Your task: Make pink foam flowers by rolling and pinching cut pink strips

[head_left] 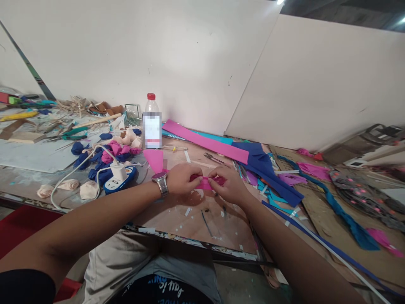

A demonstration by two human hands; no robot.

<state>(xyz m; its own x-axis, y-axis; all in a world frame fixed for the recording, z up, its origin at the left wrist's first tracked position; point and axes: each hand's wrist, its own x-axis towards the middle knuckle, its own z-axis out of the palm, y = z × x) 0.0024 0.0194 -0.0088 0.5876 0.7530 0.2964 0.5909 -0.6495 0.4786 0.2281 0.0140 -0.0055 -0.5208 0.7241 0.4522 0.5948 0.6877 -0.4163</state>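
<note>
Between my two hands, just above the worktable (pixel 177 217), is a strip of bright pink crepe paper (pixel 206 184). My left hand (pixel 182 179), with a metal watch on its wrist, pinches the strip's left part. On the right part, the thumb and fingers of my right hand (pixel 229 184) are closed. Part of the strip is hidden behind the fingers. Left of my left hand stands a flat pink paper piece (pixel 154 160) in front of a phone (pixel 152 131), whose screen is blurred out.
A bottle with a red cap (pixel 151 98) stands behind the phone. Long pink paper (pixel 205 141) and dark blue paper (pixel 272 173) lie beyond my hands. At left are a power strip (pixel 122 179) with a white cable and several crumpled paper flowers (pixel 115 151). Pliers (pixel 71 133) lie farther left.
</note>
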